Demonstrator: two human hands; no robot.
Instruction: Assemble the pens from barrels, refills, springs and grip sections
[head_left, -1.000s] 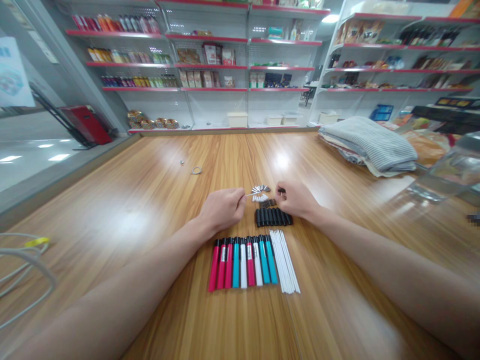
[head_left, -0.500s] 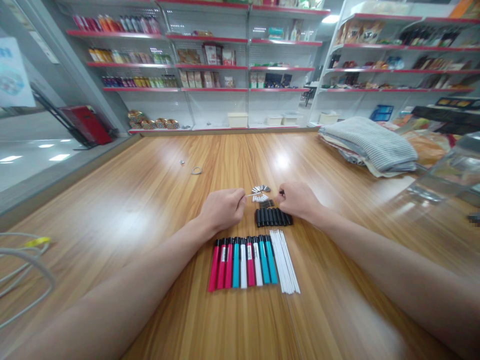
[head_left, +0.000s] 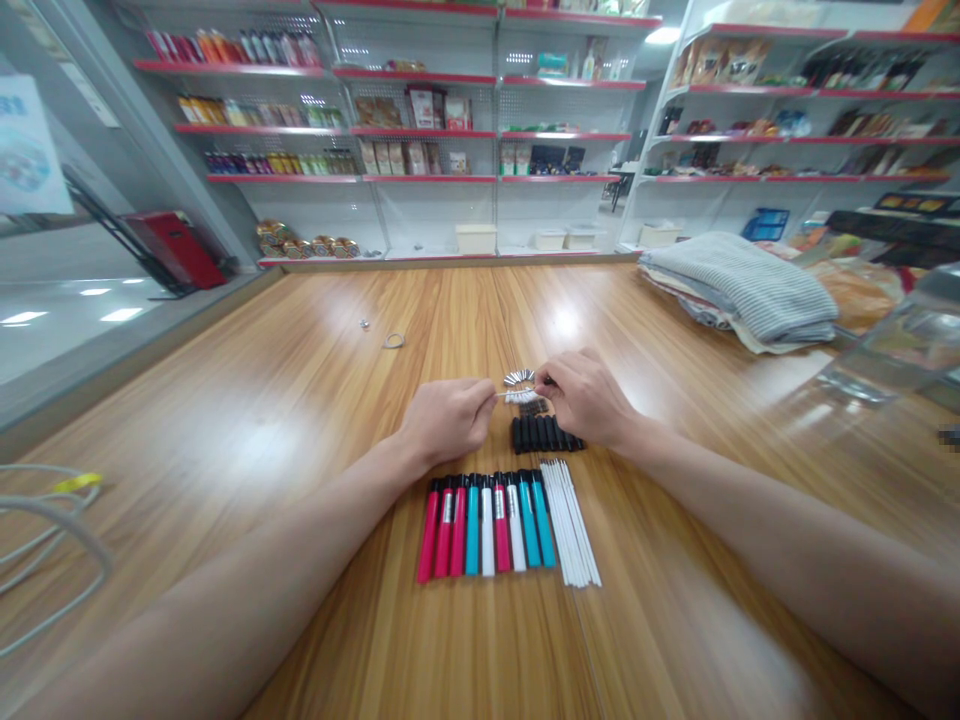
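Note:
My left hand [head_left: 452, 418] is closed on a thin white pen refill [head_left: 514, 394], which points right. At its far end my right hand [head_left: 585, 398] pinches a small dark piece, mostly hidden by the fingers. Beneath lie a fan of silver pen tips [head_left: 519, 377], small white parts [head_left: 517, 396] and small dark springs [head_left: 534, 407]. A row of black grips [head_left: 544, 434] lies just below, partly under my right hand. Nearer me are red, teal and white pen barrels [head_left: 487, 525] side by side, with several white refills [head_left: 571, 525] at their right.
A cable ring [head_left: 394, 341] and a small metal bit [head_left: 364, 324] lie on the wooden table [head_left: 315, 400]. Folded cloths [head_left: 742, 290] and a clear container [head_left: 885, 340] stand at the right. A looped cable [head_left: 52, 540] is at the left edge. Stocked shelves are behind.
My right hand has moved left and turned, bringing its fingers to the refill's end. The left hand stays almost in place, still holding the refill.

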